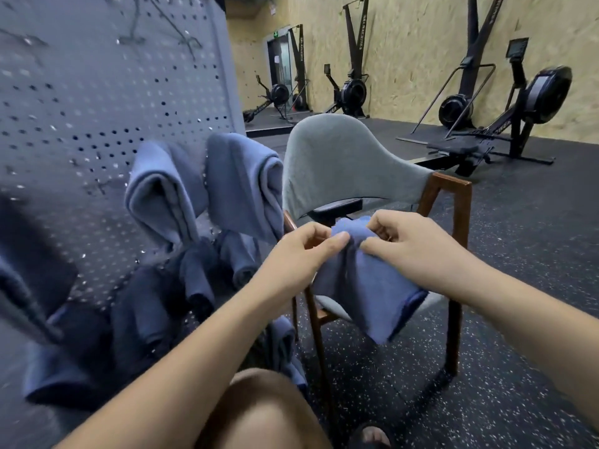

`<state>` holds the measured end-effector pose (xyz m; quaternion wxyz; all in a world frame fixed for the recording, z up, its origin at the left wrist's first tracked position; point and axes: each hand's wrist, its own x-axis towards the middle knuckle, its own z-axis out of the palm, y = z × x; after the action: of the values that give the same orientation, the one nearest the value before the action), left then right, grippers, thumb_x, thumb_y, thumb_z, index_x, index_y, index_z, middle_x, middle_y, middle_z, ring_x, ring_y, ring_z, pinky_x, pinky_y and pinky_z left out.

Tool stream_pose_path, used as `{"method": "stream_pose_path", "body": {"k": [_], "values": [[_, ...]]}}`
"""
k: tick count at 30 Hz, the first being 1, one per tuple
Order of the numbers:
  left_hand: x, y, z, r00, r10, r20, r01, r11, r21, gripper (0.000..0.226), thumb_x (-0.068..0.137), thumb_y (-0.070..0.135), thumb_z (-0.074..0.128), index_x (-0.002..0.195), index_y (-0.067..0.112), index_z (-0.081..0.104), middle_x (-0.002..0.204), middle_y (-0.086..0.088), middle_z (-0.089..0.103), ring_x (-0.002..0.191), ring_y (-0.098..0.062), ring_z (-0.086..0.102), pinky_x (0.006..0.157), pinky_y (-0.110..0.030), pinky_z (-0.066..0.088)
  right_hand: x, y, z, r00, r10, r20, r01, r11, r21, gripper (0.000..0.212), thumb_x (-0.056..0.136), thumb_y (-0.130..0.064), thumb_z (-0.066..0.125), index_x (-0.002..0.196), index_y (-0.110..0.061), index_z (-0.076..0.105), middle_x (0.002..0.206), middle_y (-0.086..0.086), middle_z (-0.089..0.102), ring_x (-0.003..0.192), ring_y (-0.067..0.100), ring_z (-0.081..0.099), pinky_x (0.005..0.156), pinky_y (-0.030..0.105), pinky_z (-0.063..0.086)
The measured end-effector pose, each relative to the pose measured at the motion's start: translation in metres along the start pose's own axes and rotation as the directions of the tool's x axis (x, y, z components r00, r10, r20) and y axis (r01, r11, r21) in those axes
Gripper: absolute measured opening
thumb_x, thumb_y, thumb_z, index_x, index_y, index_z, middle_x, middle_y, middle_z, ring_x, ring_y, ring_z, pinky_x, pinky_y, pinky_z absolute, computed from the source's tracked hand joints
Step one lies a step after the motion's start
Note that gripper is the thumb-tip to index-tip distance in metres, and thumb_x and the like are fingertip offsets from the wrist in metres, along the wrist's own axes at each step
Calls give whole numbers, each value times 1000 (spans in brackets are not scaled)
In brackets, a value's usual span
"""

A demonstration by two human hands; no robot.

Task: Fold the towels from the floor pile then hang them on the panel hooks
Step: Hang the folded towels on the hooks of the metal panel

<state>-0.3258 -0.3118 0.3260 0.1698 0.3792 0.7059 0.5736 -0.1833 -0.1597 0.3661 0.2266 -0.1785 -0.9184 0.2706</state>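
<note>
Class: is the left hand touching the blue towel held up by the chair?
Touching. Head view shows the left hand pinching the blue towel at its top fold.

You pinch a blue terry-cloth towel (366,286), matt and nubby, beside a grey perforated metal panel (81,124); the chair (340,163) shows woven fabric over polished wood, on speckled rubber flooring (518,254).

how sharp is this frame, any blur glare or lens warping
Head view: motion blur smears the grey perforated metal panel and the folded blue towels hanging on it; the centre is sharper, where left hand and right hand pinch a small blue towel; wide-angle distortion leans the black rowing machines; lighting is even, with small glints on the panel.
</note>
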Motion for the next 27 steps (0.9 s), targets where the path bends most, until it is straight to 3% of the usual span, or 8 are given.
{"method": "stream_pose_path", "body": {"k": [3, 6, 9, 12, 16, 21, 25, 27], "values": [[-35, 15, -42, 1000, -4, 14, 4, 1000, 7, 22, 99, 45, 73, 98, 24, 73, 85, 6, 73, 70, -5, 62, 61, -27, 47, -6, -45, 10, 993, -97, 68, 96, 995, 27, 10, 90, -30, 72, 82, -26, 68, 77, -7, 71, 77, 11, 65, 71, 34, 48], [-69, 29, -90, 1000, 2, -28, -2, 1000, 10, 30, 94, 47, 77, 97, 18, 69, 94, -8, 73, 86, -15, 63, 80, -42, 46, -7, -87, 25, 975, -175, 140, 158, 979, 126, 13, 91, -32, 73, 83, -22, 70, 73, -9, 71, 68, 5, 58, 63, 30, 41], [-99, 42, -134, 997, -1, -80, 8, 996, 93, 23, 97, 39, 78, 98, 17, 71, 99, -9, 77, 87, -14, 65, 82, -41, 47, -1, -125, 42, 953, -238, 190, 197, 957, 213, 15, 91, -36, 75, 86, -22, 74, 74, -8, 71, 66, 3, 55, 64, 28, 41], [-114, 60, -179, 986, 62, -155, -19, 965, 263, 11, 97, 30, 79, 101, 20, 76, 97, -3, 81, 86, -11, 70, 84, -41, 55, 10, -165, 59, 944, -290, 157, 237, 927, 290, 16, 90, -38, 79, 90, -24, 75, 71, -12, 68, 68, 1, 58, 66, 26, 42], [-116, 96, -234, 970, 135, -204, 0, 835, 551, 18, 89, 37, 83, 102, 26, 76, 93, 3, 82, 100, -23, 78, 93, -53, 62, 31, -216, 78, 943, -328, 64, 288, 894, 343, 21, 87, -38, 82, 93, -22, 69, 75, -12, 64, 72, 6, 58, 66, 28, 43], [-96, 126, -291, 972, 52, -229, 135, 672, 728, 16, 88, 33, 86, 98, 30, 74, 91, 11, 81, 93, -16, 77, 88, -45, 62, 61, -262, 90, 939, -343, 29, 323, 907, 269, 19, 88, -38, 81, 92, -22, 72, 82, -8, 68, 78, 10, 64, 58, 26, 45], [-70, 120, -310, 965, 55, -256, 164, 633, 756, 16, 90, 27, 85, 101, 28, 73, 91, 7, 81, 80, -14, 71, 72, -35, 55, 85, -285, 103, 939, -344, 11, 338, 928, 155, 28, 94, -42, 75, 96, -14, 74, 85, 1, 71, 75, 17, 66, 57, 30, 52], [-57, 113, -316, 956, 68, -286, 182, 625, 759, 19, 89, 26, 86, 103, 28, 73, 94, 6, 81, 76, -11, 68, 71, -32, 52, 94, -292, 111, 942, -335, -10, 334, 938, 95, 32, 96, -44, 73, 91, -13, 72, 80, 1, 68, 70, 17, 63, 54, 27, 45]]}}
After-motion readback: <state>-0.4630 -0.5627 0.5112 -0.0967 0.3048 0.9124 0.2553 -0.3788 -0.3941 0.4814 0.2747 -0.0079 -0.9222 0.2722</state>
